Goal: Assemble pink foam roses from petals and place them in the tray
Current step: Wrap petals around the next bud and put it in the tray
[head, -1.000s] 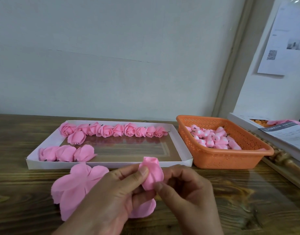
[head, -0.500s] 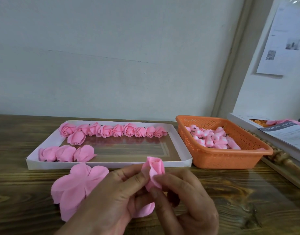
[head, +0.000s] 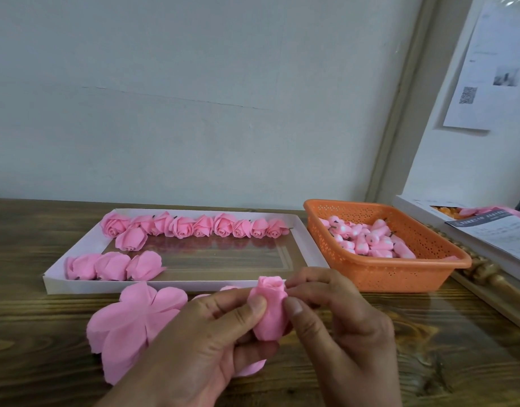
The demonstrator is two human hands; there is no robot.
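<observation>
A half-wrapped pink foam rose bud (head: 270, 309) stands upright between my two hands above the table. My left hand (head: 200, 348) pinches it with thumb and fingers from the left. My right hand (head: 341, 324) pinches its right side with thumb and curled fingers. Flat pink petal sheets (head: 129, 324) lie on the table under and left of my left hand. The white tray (head: 59, 279) behind holds a back row of several finished roses (head: 194, 226) and three more roses (head: 112, 265) at its front left.
An orange perforated basket (head: 399, 274) with several pink-and-white rose cores (head: 367, 239) stands right of the tray. Boxes and papers (head: 493, 230) sit at the far right. A wall runs behind the wooden table (head: 429, 348).
The bud has been turned and wrapped tighter between my fingers. My right thumb has shifted up onto its right side. The tray and basket are unchanged.
</observation>
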